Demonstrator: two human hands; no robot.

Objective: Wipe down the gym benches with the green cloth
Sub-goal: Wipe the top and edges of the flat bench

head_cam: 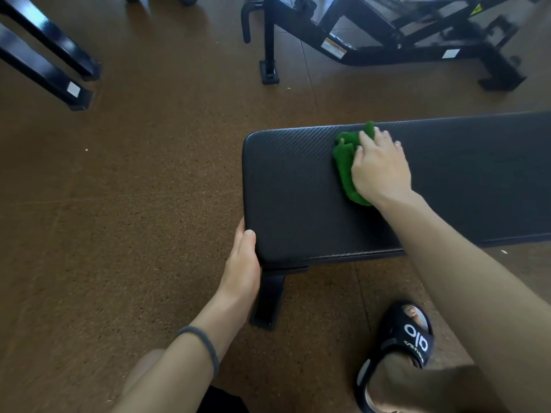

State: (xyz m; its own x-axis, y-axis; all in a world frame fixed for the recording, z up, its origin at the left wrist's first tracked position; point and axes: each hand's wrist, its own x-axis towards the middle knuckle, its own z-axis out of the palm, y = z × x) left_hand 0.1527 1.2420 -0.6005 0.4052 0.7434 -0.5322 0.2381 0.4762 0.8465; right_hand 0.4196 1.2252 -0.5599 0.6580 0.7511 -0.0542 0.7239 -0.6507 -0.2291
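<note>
Head-camera view of a flat gym bench pad, the counter (298, 189), black and textured, standing on a brown speckled floor (134, 204). Right hand (380, 168) lies palm-down on the green cloth (343, 158), which rests bunched on the counter top toward its far edge and near the left end; the fingers are spread and fairly straight over the cloth, pressing it flat rather than curling round it, so this grip is open. Left hand (243, 263) holds the near left corner of the counter: the thumb lies on the top surface and the fingers wrap past the edge out of sight, so this grip is closed on the pad. A dark band (202, 347) circles the left wrist. One black leg (268, 302) of the counter shows below the corner. A foot in a black slide sandal (399, 347) with white lettering stands on the floor at lower right. Black machine frames (387, 34) stand beyond the counter, and two black bars (44, 55) at upper left.
</note>
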